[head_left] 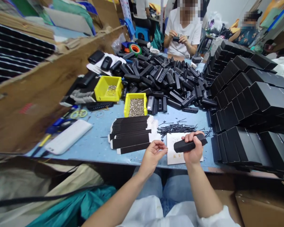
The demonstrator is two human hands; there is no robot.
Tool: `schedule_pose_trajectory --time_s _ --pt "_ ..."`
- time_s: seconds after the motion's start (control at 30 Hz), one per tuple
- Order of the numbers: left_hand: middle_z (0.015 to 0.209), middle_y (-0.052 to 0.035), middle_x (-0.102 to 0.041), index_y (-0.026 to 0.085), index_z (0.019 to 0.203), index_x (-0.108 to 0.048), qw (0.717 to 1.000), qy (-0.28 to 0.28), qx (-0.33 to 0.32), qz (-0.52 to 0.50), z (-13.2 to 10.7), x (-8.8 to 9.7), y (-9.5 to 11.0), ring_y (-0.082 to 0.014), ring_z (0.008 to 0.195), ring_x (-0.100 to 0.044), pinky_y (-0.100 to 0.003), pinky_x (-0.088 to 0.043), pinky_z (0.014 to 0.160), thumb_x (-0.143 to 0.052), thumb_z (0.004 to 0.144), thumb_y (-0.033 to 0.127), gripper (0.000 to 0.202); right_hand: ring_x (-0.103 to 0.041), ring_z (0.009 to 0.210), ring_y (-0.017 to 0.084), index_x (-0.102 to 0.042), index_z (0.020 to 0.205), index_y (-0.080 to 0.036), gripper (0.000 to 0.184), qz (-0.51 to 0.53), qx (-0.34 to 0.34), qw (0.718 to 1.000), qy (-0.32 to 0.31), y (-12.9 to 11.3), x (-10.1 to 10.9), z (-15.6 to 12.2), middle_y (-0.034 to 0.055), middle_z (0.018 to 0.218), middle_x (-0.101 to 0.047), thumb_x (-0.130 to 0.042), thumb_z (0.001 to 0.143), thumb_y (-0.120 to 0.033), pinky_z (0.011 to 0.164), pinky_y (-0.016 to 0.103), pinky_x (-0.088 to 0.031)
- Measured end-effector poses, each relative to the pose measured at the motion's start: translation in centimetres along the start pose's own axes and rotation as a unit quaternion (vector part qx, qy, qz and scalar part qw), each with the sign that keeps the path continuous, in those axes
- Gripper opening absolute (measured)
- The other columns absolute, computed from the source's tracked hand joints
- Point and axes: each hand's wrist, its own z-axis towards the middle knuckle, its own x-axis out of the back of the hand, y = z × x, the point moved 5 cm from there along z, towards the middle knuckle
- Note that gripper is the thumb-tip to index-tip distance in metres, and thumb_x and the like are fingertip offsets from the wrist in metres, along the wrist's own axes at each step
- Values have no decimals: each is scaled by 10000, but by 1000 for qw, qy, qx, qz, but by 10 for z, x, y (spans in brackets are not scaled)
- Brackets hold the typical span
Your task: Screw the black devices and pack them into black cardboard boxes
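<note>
My right hand is wrapped round a long black plastic case, held level just above a white card at the blue table's near edge. My left hand hovers beside it with fingertips pinched together; whatever they hold is too small to make out. A fanned stack of flat black sleeves lies just left of my left hand. Thin black pins are scattered beyond the card.
Two yellow bins hold small metal parts. A big heap of black cases fills the table's middle. Rows of black boxes crowd the right. A cardboard wall stands left. A person in white sits opposite.
</note>
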Motion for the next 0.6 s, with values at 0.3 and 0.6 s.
schedule_pose_trajectory --time_s 0.3,0.6 --pt "723 19 -577 156 793 -420 1000 -3 0 -16 -10 -18 -10 -98 703 -582 -212 -484 704 -755 678 216 360 -296 586 -138 -190 1108 -75 568 51 -27 997 43 16 -21 0 -37 602 -245 -333 745 -489 657 9 -357" --pt "1290 -162 -490 147 1225 -525 773 24 -205 599 16 82 15 -341 1231 -414 -516 -328 1033 -710 737 242 530 -469 752 -101 -383 848 0 539 -245 104 956 -124 40 34 -4 33 742 -482 -537 682 -490 765 30 -461"
